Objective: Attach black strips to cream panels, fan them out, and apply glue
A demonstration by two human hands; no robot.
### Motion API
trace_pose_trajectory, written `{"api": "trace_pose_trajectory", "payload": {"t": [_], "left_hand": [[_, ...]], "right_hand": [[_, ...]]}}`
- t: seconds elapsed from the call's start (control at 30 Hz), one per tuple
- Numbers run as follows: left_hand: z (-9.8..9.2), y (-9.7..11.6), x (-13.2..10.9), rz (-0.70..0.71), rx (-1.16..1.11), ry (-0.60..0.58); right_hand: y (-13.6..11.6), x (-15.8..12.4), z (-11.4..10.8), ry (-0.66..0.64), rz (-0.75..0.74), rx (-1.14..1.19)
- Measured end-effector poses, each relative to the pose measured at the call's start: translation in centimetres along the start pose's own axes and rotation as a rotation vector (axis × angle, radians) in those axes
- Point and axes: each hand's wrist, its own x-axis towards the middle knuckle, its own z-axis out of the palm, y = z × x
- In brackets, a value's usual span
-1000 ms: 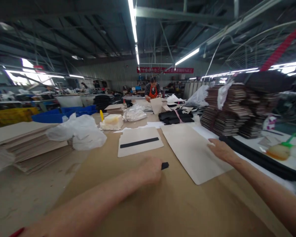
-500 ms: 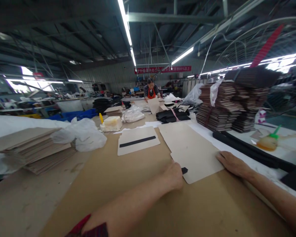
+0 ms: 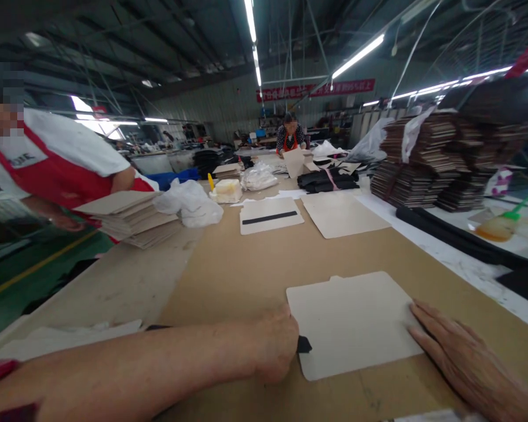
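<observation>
A cream card sheet (image 3: pixel 352 319) lies flat on the brown paper-covered table (image 3: pixel 246 269) just in front of me. My left hand (image 3: pixel 275 343) is closed at the sheet's left edge, and a small black piece (image 3: pixel 303 344) sticks out of its fingers. On the sheet's right edge rests my right hand (image 3: pixel 462 351), fingers stretched out flat. Farther back lie a second cream sheet (image 3: pixel 343 214) and another one with a black strip (image 3: pixel 270 215) across it.
A person in a white shirt and red apron (image 3: pixel 53 158) stands at the left by a stack of cardboard (image 3: pixel 129 214). Plastic bags (image 3: pixel 189 202), a white block (image 3: pixel 226 190), tall dark stacks (image 3: pixel 435 161) and a green-capped bottle (image 3: pixel 499 225) stand around. Another person (image 3: pixel 290 135) works at the far end.
The card sheet has come toward me across the table with both hands on it. My view has swung left, bringing the person in the red apron into sight.
</observation>
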Motion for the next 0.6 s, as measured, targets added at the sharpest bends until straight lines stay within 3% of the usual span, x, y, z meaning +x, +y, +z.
{"api": "trace_pose_trajectory", "payload": {"t": [0.07, 0.13, 0.2, 0.3, 0.43, 0.5, 0.6], "left_hand": [[-0.4, 0.2, -2.1, -0.021, 0.085, -0.075], [-1.6, 0.5, -3.6, -0.064, 0.133, -0.158], [-3.2, 0.6, -4.6, -0.104, 0.042, -0.139], [-4.8, 0.5, -5.0, -0.102, -0.374, -0.051], [-4.3, 0.8, -4.4, -0.029, -1.120, -0.144], [-3.8, 1.4, -4.0, 0.009, -1.320, -0.185], [-3.3, 2.6, -3.6, 0.067, -1.443, -0.193]], "right_hand": [[-1.8, -0.9, -0.4, 0.069, -0.068, -0.019], [-3.3, -1.0, -0.9, 0.092, -0.021, 0.005], [-4.7, -0.4, -1.7, 0.094, 0.070, 0.045], [-7.2, 1.7, -4.1, 0.127, 0.173, 0.185], [-11.9, 5.7, -9.0, 0.171, 0.172, 0.482], [-14.2, 7.7, -11.1, 0.196, 0.111, 0.596], [-16.8, 10.0, -13.0, 0.301, 0.047, 0.716]]}}
